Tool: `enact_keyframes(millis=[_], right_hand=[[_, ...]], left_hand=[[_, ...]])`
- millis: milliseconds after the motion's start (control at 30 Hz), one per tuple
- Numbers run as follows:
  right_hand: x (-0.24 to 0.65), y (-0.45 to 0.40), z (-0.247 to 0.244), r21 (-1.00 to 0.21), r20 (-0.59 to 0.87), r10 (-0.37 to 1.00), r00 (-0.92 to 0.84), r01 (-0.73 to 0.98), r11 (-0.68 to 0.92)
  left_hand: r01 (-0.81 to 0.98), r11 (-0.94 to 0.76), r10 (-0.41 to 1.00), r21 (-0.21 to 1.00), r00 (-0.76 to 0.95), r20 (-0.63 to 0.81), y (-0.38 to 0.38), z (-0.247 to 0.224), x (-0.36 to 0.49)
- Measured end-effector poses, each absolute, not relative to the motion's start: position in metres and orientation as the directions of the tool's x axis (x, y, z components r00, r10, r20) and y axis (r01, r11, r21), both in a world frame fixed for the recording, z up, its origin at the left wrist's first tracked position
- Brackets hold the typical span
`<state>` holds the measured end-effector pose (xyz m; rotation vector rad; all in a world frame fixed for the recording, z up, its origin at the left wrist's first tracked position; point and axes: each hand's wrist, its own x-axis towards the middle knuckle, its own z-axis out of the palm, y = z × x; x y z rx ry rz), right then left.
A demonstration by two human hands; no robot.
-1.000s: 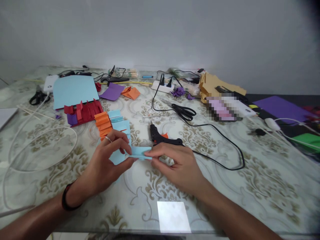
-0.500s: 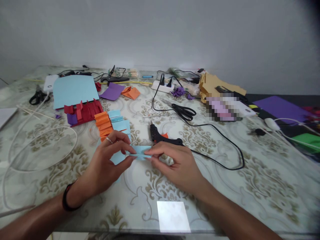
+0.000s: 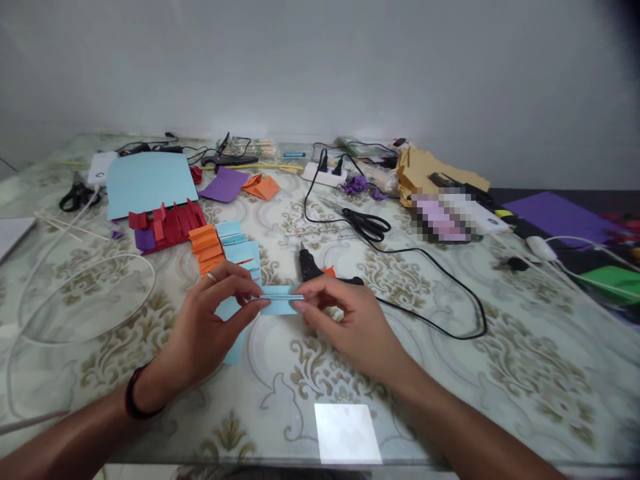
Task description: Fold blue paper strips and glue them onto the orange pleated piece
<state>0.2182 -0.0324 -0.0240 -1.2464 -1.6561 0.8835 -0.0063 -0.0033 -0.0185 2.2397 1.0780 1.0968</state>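
Between my two hands is a small light blue piece of paper (image 3: 281, 307) with a raised fold running along it. My left hand (image 3: 213, 323) pinches its left end, and my right hand (image 3: 347, 320) pinches its right end. Just past my left hand lie pleated orange paper (image 3: 207, 245) and pleated light blue paper (image 3: 244, 252). Another light blue piece (image 3: 233, 347) is partly hidden under that hand. A black glue gun (image 3: 311, 267) rests beyond my right hand, which covers part of it.
Black-handled scissors (image 3: 367, 223) lie behind the glue gun, whose cord loops right. Pleated red paper (image 3: 175, 223) and a large light blue sheet (image 3: 150, 180) are at the left. A white power strip (image 3: 325, 175) stands at the back. The table's front edge (image 3: 270, 463) is near me.
The light blue paper has tilted in my fingers, so a flat lower flap now shows beneath the fold. My fingertips have shifted slightly; both hands still grip its ends.
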Motion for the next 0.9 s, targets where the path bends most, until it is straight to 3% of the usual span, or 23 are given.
enact_keyframes(millis=[133,367,700,900], right_hand=[[0.2189,-0.0300,-0.0241,-0.862,0.264,0.955,-0.139,0.409,0.298],[0.2224,-0.0276,-0.0283,-0.759,0.282,0.904,-0.321,0.501,0.415],[0.2229,-0.0299,-0.0267,-0.748,0.297,0.882,-0.366,0.485,0.453],[0.2233,-0.0283,-0.0300,-0.732,0.285,0.877,-0.388,0.502,0.460]], left_hand=[[0.452,-0.603,0.796,0.657,0.389,0.463,-0.0028,-0.0192,-0.0058],[0.453,-0.620,0.779,0.641,0.453,0.433,-0.0017,-0.0232,-0.0046],[0.436,-0.579,0.805,0.689,0.443,0.395,-0.0009,-0.0232,-0.0045],[0.493,-0.471,0.842,0.731,0.500,0.205,-0.0051,-0.0245,-0.0048]])
